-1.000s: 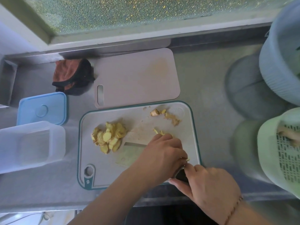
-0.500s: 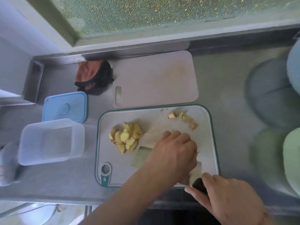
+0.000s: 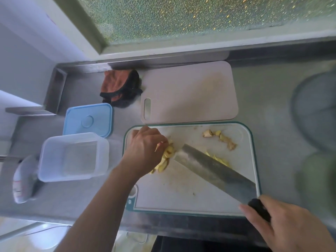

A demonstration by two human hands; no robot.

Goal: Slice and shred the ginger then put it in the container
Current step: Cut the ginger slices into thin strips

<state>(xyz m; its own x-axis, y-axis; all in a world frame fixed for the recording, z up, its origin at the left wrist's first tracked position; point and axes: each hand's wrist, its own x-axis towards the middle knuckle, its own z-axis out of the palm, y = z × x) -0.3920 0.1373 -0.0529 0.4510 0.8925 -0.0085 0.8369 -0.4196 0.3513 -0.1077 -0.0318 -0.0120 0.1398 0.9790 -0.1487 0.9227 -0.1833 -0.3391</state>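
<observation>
A pile of yellow ginger slices [image 3: 168,157] lies on the left half of the white, teal-rimmed cutting board [image 3: 181,193]. My left hand [image 3: 145,148] covers the pile's left side, its fingers curled round the slices. My right hand [image 3: 287,226] grips the black handle of a cleaver [image 3: 214,171]. The blade lies slanted across the board with its tip against the pile. Thin ginger strips [image 3: 219,160] show just behind the blade. The clear empty container [image 3: 43,160] stands left of the board.
Ginger scraps [image 3: 220,139] lie at the board's far edge. A blue lid [image 3: 89,120], an orange-black cloth [image 3: 120,88] and a pink board [image 3: 189,91] lie behind. Blurred baskets [image 3: 316,110] stand to the right, and a white object [image 3: 23,180] lies at the far left.
My left hand moved from the board's right side over to the slice pile on the left. The cleaver swung out from under it and now points at the pile. The view shifted left.
</observation>
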